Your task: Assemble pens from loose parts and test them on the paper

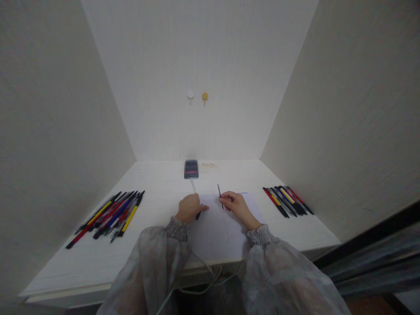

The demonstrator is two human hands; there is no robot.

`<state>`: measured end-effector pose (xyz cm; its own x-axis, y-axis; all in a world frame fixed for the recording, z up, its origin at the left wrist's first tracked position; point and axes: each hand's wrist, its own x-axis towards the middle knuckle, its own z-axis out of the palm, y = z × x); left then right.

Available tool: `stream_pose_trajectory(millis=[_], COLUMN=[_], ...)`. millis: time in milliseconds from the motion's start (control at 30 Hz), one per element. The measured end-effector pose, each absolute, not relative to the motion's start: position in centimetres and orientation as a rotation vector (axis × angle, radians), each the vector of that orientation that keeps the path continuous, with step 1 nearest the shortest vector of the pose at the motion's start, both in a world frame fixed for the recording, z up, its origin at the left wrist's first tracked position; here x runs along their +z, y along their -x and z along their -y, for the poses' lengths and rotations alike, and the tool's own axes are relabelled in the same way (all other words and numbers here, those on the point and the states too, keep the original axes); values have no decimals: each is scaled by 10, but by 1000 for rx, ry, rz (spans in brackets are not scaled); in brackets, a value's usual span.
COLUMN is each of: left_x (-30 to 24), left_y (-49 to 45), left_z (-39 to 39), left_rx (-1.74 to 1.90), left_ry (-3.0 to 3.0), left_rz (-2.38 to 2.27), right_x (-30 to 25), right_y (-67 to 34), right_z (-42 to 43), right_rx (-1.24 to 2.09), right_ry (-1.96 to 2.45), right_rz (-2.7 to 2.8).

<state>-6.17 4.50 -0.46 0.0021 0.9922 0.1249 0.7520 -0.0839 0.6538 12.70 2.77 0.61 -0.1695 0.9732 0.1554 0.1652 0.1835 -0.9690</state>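
Observation:
My left hand (189, 208) is closed above the left part of a white sheet of paper (216, 238). A short black piece, perhaps a pen cap (198, 215), sticks out below its thumb; the rest of it is hidden in the fingers. Over the upper right of the sheet, my right hand (237, 206) pinches a slim dark pen (218, 190) between thumb and fingertips. The pen stands nearly upright, leaning a little left, its lower end close to the paper. Whether it touches the sheet I cannot tell.
A pile of several pens and markers (108, 214) lies on the left of the white table (157, 175); a row of several more (288, 201) is at the right. A phone (191, 169) with a cable stands near the back wall. White cables (200, 288) hang below the front edge.

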Motion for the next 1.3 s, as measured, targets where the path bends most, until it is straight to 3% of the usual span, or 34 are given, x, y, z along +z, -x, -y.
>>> stream_pose_trajectory(millis=[367, 667, 1300], left_x=[2, 20, 18], left_y=[57, 45, 36], left_z=[-53, -52, -51], left_rx=[884, 1314, 1311], left_ry=[-1793, -966, -961], left_rz=[-1662, -998, -961], right_x=[7, 7, 11], right_y=[-127, -126, -124], right_z=[-26, -23, -18], right_rx=[1116, 1172, 1220], right_ry=[1123, 1125, 1172], right_rz=[1544, 1649, 1688])
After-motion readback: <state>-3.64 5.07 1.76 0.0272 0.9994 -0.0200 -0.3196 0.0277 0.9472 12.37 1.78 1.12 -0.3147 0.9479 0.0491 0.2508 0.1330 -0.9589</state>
